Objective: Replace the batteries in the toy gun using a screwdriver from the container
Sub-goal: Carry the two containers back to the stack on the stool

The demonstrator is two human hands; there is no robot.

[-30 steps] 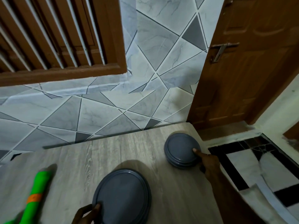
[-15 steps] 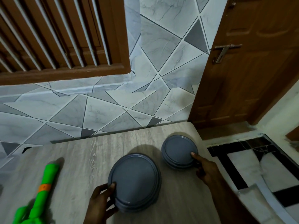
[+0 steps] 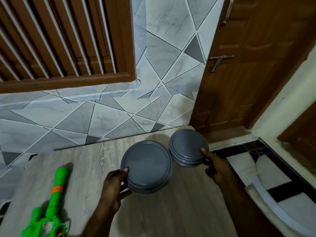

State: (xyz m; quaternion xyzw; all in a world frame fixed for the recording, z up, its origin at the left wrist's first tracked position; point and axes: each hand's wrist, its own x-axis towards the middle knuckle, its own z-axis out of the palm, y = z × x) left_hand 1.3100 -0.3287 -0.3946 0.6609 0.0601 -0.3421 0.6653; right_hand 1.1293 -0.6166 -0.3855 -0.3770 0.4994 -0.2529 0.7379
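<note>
Head view: left hand (image 3: 114, 183) grip holds larger container (image 3: 147, 163); right hand (image 3: 217, 166) grip holds smaller container (image 3: 187, 146).
Smaller container: near the tabletop (image 3: 171, 211) edge; a nudge could drop it.

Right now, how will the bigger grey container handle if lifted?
Probably stiff: the bigger container looks like moulded plastic with a ridged top. Squat and wide, so unlikely to tip. Weight is uncertain, contents hidden; the left hand grips only its rim.
</note>
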